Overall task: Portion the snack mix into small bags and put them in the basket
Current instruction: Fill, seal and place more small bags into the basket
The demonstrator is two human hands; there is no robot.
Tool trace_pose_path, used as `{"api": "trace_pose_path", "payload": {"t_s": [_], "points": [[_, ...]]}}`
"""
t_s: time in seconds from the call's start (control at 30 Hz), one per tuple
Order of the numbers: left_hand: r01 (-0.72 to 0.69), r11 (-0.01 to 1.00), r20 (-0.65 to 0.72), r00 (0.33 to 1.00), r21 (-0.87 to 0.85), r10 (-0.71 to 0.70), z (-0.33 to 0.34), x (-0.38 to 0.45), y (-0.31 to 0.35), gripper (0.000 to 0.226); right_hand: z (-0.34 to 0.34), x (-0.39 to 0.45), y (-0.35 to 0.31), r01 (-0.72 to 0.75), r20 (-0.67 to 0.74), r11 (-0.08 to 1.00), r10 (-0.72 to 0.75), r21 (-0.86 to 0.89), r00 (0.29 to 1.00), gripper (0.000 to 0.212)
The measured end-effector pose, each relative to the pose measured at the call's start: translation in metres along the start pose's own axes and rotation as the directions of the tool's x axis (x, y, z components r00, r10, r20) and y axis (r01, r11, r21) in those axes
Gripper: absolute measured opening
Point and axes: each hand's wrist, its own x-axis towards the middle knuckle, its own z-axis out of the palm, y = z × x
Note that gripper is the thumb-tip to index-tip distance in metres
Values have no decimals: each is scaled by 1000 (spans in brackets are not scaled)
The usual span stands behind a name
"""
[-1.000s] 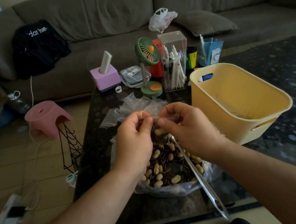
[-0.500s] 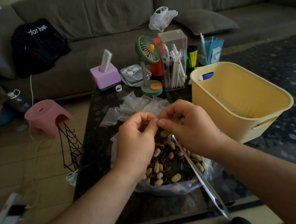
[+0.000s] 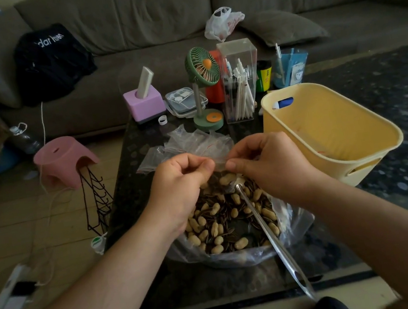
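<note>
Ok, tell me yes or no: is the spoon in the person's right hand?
No: the spoon rests in the snack mix while the right hand and left hand pinch a small bag.

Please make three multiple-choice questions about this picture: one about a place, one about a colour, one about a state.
1. Where does the yellow basket stand?
A. right of the snack mix
B. on the sofa
C. on the pink stool

2. What colour is the small desk fan?
A. blue
B. green
C. white

3. What do both hands do?
A. rest flat on the table
B. hold the spoon
C. pinch a small clear bag

Key: 1 A, it stands right of the snack mix. 2 B, its cage is green. 3 C, left hand and right hand pinch the small clear bag.
</note>
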Motion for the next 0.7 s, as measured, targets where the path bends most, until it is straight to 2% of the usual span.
{"api": "trace_pose_path", "payload": {"t_s": [0.13,0.23,0.3,0.37,0.57,0.7], "points": [[-7,990,102,995,-138,22,-2,-3,2,6,-2,3,-3,-28,8,995,27,95,1000,9],[88,972,233,972,-216,-36,-2,-4,0,40,-4,4,-7,-39,0,977,40,207,999,8],[116,974,280,958,-196,-58,2,-7,2,33,-8,4,-9,-45,-7,974,47,222,999,8],[115,975,258,964,-191,-63,7,-8,6,28,-16,6,-12,-35,-20,980,40,197,999,8],[3,982,213,976,-188,38,31,6,52,43,-61,16,-22,57,27,989,-61,137,998,22],[-94,989,240,963,-116,119,63,19,80,53,-101,20,-23,97,-120,987,-82,128,989,7]]}}
